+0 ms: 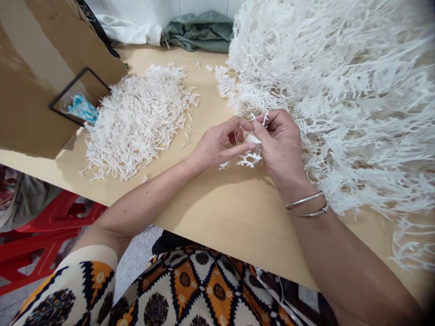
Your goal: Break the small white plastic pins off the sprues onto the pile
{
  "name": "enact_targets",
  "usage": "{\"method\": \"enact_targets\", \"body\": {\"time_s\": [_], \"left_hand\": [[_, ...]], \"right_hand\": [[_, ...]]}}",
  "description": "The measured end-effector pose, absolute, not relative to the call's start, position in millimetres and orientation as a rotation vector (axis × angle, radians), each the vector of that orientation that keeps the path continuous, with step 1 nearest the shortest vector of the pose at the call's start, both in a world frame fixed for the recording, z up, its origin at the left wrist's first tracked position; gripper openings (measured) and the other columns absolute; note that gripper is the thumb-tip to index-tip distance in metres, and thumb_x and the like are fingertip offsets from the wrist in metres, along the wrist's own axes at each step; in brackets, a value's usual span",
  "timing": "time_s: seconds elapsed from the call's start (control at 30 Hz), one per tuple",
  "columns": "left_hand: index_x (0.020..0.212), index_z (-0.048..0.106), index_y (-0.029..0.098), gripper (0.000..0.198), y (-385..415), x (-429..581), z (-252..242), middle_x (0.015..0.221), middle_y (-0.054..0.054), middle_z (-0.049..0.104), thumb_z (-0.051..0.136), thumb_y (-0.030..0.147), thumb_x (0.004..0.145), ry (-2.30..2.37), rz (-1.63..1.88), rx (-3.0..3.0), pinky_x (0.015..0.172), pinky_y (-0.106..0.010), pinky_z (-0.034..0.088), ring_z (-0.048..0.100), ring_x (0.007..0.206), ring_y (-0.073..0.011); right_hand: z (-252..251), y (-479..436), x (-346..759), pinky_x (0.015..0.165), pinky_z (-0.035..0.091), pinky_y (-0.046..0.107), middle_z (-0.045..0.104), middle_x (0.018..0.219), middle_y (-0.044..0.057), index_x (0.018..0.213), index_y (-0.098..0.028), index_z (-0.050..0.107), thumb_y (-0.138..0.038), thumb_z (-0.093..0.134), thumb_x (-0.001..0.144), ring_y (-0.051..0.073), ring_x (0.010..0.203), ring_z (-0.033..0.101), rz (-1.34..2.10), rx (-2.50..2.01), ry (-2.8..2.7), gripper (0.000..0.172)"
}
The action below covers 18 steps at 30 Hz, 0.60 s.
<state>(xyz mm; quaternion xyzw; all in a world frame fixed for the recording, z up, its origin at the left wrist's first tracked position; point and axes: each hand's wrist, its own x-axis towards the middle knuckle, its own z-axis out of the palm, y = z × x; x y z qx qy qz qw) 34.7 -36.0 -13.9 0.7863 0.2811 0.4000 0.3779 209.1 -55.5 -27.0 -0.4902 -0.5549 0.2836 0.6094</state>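
My right hand (280,142) pinches a white branched plastic piece (250,158) between thumb and forefinger, and its forked twigs stick out above and below the fingers. Against it, my left hand (222,140) has its thumb and forefinger at the same piece, with a small tuft of fine white prongs between their tips. The other left fingers are curled in. The exact contact at the fingertips is partly hidden. Left of my hands lies a pile of short loose white sprigs (136,122). A big heap of uncut-looking white branched strands (340,99) spreads over the right side.
A cardboard box (44,81) stands at the left on the tan table (210,213), beside a black wire frame (70,90) and a blue-patterned packet (82,107). Green cloth (200,31) and white cloth (131,29) lie along the wall. Red stools (50,226) stand below left.
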Motion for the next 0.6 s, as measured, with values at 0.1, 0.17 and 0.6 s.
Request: {"method": "enact_targets", "body": {"time_s": [0.1,0.17,0.6], "left_hand": [[0.105,0.065,0.017,0.014,-36.1,34.2,-13.4,0.092,-0.002,0.072,0.061,0.028,0.098,0.729,1.02,1.994,0.078,-0.024,0.049,0.062,0.08,-0.0095],[0.103,0.065,0.016,0.01,-35.7,33.6,-13.8,0.089,0.0,0.072,0.061,0.024,0.097,0.753,1.003,1.956,0.077,-0.023,0.048,0.061,0.077,-0.0083],[0.087,0.052,0.021,0.023,-19.4,32.2,-24.4,0.088,-0.001,0.065,0.066,0.035,0.098,1.106,1.262,1.637,0.073,-0.029,0.051,0.059,0.076,-0.0115]], "right_hand": [[-28.5,-54.1,208.0,0.074,0.048,0.03,0.055,0.082,-0.003,0.087,-0.024,0.059,-0.031,0.071,0.092,0.011,0.072,0.053,0.683,-1.095,-1.245,0.015],[-29.8,-52.1,206.4,0.071,0.048,0.03,0.053,0.082,-0.003,0.086,-0.025,0.057,-0.036,0.073,0.091,0.011,0.071,0.053,0.701,-1.056,-1.188,0.021],[-0.5,-73.9,208.2,0.119,0.043,0.056,0.05,0.157,0.008,0.141,-0.035,0.055,-0.022,0.061,0.093,0.032,0.146,0.048,0.206,-1.104,-1.744,0.05]]}}
